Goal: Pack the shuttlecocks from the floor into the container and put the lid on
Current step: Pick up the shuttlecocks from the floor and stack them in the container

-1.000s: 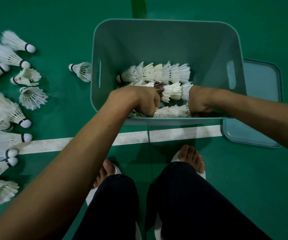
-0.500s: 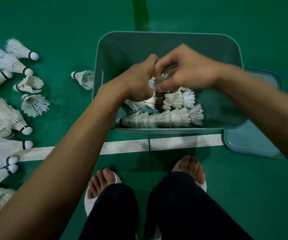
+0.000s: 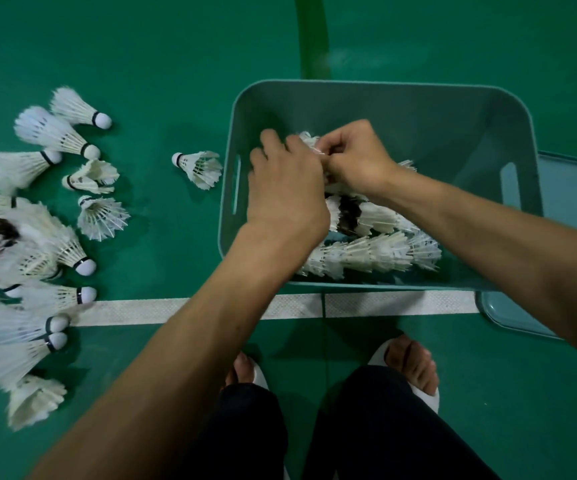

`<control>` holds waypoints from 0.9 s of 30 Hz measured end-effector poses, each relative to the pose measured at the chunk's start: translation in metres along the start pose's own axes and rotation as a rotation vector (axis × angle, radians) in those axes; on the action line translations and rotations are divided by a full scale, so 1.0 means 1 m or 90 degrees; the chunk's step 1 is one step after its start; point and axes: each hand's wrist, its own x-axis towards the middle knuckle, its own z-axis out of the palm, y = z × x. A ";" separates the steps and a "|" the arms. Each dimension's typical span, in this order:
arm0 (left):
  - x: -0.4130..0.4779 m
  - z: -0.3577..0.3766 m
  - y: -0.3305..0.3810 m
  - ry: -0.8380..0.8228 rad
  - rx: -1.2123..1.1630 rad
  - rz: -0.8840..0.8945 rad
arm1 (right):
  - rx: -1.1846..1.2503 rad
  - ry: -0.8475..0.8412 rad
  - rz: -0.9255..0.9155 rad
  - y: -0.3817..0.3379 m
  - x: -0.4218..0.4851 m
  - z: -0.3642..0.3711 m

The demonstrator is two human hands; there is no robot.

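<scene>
Up from the bin's (image 3: 384, 87) near row, left hand (image 3: 285, 192) and right hand (image 3: 358, 162) now pinch one shuttlecock (image 3: 309, 140) together over the stacks (image 3: 377, 254), so packing goes on: many shuttlecocks (image 3: 55, 133) lie left, lid (image 3: 573, 237) right.

Left hand (image 3: 287, 188) and right hand (image 3: 356, 157) together pinch a shuttlecock (image 3: 309, 141).

Left hand (image 3: 287, 188) and right hand (image 3: 356, 157) rose, pinching shuttlecock (image 3: 309, 139).

Green floor (image 3: 141, 46), loose shuttlecocks (image 3: 55, 133) left, container (image 3: 384, 90), lid (image 3: 574, 237) beside it.
</scene>
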 end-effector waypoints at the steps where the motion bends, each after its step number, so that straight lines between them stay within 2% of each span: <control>1: -0.004 0.002 -0.001 -0.025 0.019 -0.015 | -0.026 0.024 -0.003 0.002 0.005 0.008; 5: -0.002 0.010 -0.008 -0.160 0.004 -0.024 | -0.130 0.076 0.005 0.010 0.016 0.025; 7: 0.005 0.014 -0.015 -0.180 0.004 -0.019 | -0.170 0.072 0.024 0.011 0.015 0.024; 10: 0.014 0.017 -0.020 -0.203 -0.006 -0.037 | -0.256 0.072 -0.015 0.007 0.009 0.025; 17: 0.027 0.015 -0.021 -0.226 -0.010 -0.051 | -0.168 0.086 0.045 -0.001 0.006 0.016; 22: 0.012 0.000 -0.023 -0.196 -0.051 -0.042 | -0.140 0.154 0.013 -0.020 -0.031 -0.010; 27: -0.029 -0.029 -0.049 -0.034 -0.192 0.062 | -0.061 0.179 0.001 -0.036 -0.062 -0.018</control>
